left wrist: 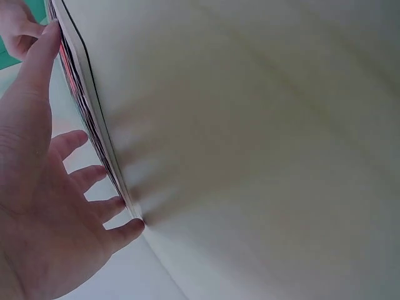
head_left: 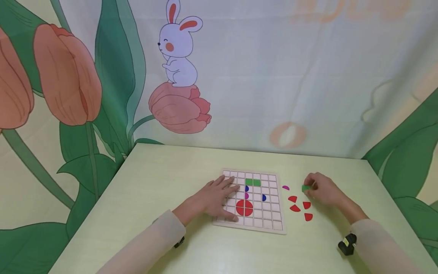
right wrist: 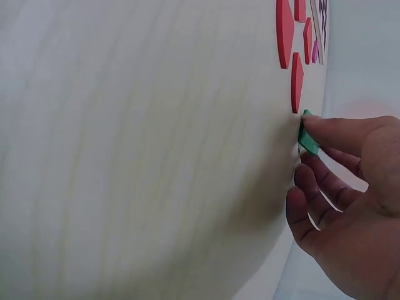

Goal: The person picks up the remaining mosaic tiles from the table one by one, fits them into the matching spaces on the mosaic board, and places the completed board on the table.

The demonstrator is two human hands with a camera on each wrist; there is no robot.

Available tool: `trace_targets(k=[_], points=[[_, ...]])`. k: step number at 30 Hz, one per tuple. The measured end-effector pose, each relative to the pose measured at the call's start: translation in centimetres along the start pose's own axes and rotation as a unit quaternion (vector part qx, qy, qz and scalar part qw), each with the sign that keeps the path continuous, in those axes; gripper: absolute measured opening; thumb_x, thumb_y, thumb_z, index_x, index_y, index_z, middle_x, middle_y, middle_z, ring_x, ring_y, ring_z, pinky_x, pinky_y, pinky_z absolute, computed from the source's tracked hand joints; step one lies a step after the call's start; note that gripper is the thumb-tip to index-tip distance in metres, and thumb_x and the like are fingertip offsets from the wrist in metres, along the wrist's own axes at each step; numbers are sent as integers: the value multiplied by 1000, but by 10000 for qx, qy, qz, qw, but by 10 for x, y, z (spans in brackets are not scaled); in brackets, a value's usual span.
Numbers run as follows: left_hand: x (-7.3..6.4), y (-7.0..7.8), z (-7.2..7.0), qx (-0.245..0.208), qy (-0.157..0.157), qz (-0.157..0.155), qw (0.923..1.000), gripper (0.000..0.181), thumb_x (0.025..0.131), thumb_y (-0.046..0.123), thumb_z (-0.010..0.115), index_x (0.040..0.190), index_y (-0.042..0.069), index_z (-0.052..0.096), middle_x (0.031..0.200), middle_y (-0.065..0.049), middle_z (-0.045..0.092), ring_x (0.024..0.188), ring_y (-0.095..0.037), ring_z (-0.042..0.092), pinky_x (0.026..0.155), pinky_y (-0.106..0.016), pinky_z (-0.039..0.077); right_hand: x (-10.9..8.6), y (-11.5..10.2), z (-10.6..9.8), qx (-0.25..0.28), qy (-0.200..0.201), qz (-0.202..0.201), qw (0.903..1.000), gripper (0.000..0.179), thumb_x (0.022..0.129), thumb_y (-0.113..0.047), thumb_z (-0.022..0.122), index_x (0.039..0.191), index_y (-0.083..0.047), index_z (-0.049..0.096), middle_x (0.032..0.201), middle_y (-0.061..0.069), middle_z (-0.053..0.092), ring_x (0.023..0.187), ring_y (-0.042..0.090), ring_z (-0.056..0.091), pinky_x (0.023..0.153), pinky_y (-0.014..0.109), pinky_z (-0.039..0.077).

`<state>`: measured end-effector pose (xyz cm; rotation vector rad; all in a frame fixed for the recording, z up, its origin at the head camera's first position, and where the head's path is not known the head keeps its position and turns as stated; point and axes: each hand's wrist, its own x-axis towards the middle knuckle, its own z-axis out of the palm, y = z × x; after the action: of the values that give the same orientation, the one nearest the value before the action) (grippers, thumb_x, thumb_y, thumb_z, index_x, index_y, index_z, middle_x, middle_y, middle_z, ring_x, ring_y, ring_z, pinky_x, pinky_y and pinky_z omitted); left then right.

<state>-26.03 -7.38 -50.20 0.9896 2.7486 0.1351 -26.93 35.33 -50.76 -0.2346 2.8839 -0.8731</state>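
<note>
A pale square grid board (head_left: 268, 224) lies on the table, with my left hand (head_left: 215, 196) spread over its left side. The left wrist view shows those fingers straight along the board's edge. Right of the board, my right hand (head_left: 323, 190) pinches a green square tile (head_left: 305, 188) between thumb and fingers. That tile (right wrist: 307, 140) stands tilted close to the tabletop in the right wrist view. On the grid are green squares (head_left: 256, 183), a red circle of quarter pieces (head_left: 241, 211), blue half-circles (head_left: 264, 198) and a small magenta piece (head_left: 246, 195).
Several loose red wedge pieces (head_left: 308, 217) lie between the board and my right hand. A magenta half-circle (head_left: 285, 187) sits beside the board's right edge. Behind the pale table (head_left: 171, 171) hangs a printed curtain (head_left: 256, 76) with a rabbit and tulips.
</note>
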Motion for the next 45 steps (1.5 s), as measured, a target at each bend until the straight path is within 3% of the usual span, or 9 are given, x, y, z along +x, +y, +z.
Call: trace_targets(k=[4,10,16,24,29,45], points=[[2,0,0,-2,-71,-33,10000,114,80,88,65,170,31,24,179,-3,11,164,-35,7,126,-61,24,1,-2,0,2,12,-37,10000,17,97,-2,73,110,-6,61,101,9,65,94,28,59,79,36,56],[1,1,-3,-49,-154,-67,9998,115,80,86,67,171,30,24,179,-3,11,164,-35,5,127,-61,22,1,-9,0,251,452,-229,9984,8,100,-3,70,107,-5,66,97,8,66,90,27,59,73,30,55],[0,2,-2,-45,-183,-81,9998,115,80,87,66,171,29,25,179,-4,12,164,-35,5,127,-60,22,13,-31,11,674,666,-473,9944,7,101,-5,71,107,-8,68,99,7,69,91,26,62,75,26,55],[-1,4,-6,-180,-284,-30,9994,114,82,82,69,171,27,22,179,-5,9,164,-38,3,128,-61,19,34,-68,33,1030,480,-638,9915,6,104,-7,66,110,-7,69,103,8,70,92,26,62,70,29,56],[-2,4,-7,-206,-284,-51,9994,115,82,82,69,171,26,22,179,-6,8,164,-38,3,128,-62,19,48,-84,45,963,468,-752,9914,7,103,-5,67,109,-6,71,100,6,70,92,25,61,77,35,54],[-2,2,-3,-217,-277,-67,9994,115,83,82,68,172,27,20,179,-5,5,164,-37,0,128,-61,15,56,-93,59,683,84,-394,9969,6,103,-6,67,107,-7,71,100,7,67,94,26,57,82,37,49]])
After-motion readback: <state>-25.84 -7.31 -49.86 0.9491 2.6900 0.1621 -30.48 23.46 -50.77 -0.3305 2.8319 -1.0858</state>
